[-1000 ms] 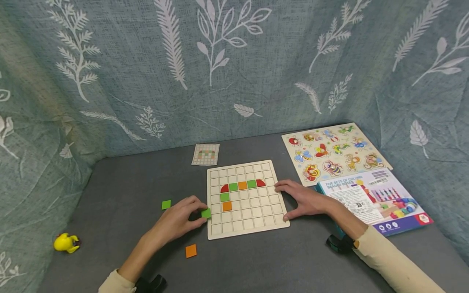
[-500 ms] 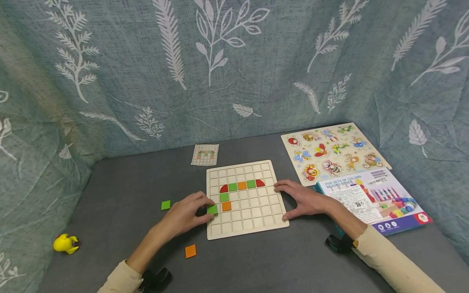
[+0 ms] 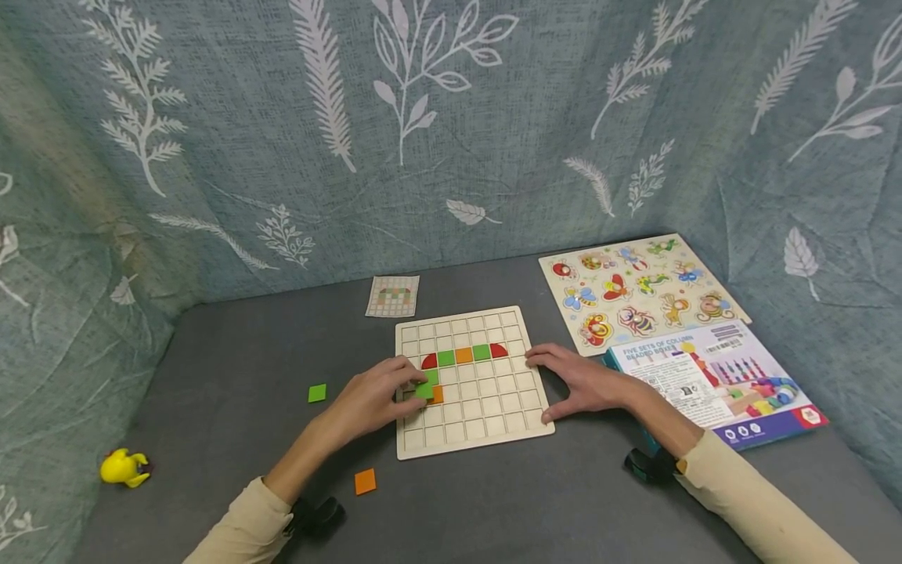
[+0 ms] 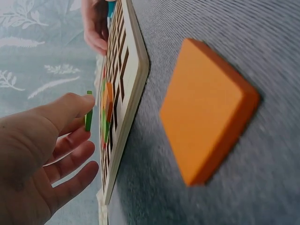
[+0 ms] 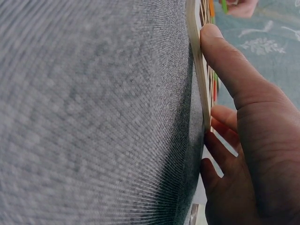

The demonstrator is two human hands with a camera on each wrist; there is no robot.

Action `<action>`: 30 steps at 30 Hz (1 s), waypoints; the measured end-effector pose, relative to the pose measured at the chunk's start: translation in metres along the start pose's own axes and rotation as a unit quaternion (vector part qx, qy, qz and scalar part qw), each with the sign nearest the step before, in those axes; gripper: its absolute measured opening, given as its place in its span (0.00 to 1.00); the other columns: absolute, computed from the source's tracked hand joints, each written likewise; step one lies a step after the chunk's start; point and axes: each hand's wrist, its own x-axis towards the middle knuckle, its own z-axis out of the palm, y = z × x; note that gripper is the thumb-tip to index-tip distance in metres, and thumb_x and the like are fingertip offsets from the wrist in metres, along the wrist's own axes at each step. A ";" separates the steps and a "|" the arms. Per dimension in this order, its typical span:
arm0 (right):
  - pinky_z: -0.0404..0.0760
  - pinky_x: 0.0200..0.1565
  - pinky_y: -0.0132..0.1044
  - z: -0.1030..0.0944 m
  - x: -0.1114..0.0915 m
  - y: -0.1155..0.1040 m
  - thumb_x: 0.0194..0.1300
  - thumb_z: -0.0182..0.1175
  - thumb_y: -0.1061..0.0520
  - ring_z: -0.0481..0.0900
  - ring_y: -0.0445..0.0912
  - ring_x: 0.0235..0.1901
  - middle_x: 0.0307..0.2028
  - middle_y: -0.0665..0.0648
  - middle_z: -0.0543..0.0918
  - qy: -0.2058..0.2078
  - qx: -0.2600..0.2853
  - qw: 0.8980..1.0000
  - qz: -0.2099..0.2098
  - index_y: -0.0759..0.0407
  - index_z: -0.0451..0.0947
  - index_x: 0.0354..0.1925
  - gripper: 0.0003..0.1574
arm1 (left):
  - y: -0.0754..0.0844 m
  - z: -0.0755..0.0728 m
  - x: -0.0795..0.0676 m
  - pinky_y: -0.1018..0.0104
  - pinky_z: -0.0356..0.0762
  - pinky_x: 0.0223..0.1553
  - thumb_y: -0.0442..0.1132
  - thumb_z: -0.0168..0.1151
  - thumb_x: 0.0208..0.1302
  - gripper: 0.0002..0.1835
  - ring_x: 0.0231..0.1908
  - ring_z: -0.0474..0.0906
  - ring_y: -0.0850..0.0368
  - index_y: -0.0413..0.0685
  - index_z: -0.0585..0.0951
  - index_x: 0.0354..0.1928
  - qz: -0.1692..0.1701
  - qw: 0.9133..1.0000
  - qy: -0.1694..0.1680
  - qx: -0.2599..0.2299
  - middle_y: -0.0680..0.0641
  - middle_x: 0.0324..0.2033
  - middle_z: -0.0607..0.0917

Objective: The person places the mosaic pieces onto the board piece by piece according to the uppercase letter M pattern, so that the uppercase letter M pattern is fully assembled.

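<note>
Between thumb and fingertips my left hand pinches a square green tile. It is held above the left part of a pale wooden grid board, overlapping an orange tile lying there in the head view. An arch-like row of tiles lies on the board, with a red quarter-round tile at its right end. My right hand rests at the board's right edge, thumb and fingers spread along the rim. A loose orange tile lies on the table near my left wrist.
Another green tile lies left of my left hand. A pattern card is behind the board. An insect puzzle board and a bead-set box stand at the right. A yellow toy sits at far left.
My left hand has moved right and slightly away from me, carrying the green tile from the board's left edge to over its left columns. My right hand stays at the board's edge.
</note>
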 end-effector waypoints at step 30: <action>0.68 0.64 0.51 0.003 0.000 0.006 0.52 0.69 0.33 0.62 0.51 0.70 0.70 0.55 0.61 0.002 0.000 1.000 -0.020 0.56 0.63 0.68 0.54 | 0.019 0.017 0.038 0.72 0.74 0.35 0.48 0.65 0.63 0.15 0.34 0.75 0.65 0.53 0.83 0.50 0.074 0.996 -0.028 -0.028 0.55 0.39 0.80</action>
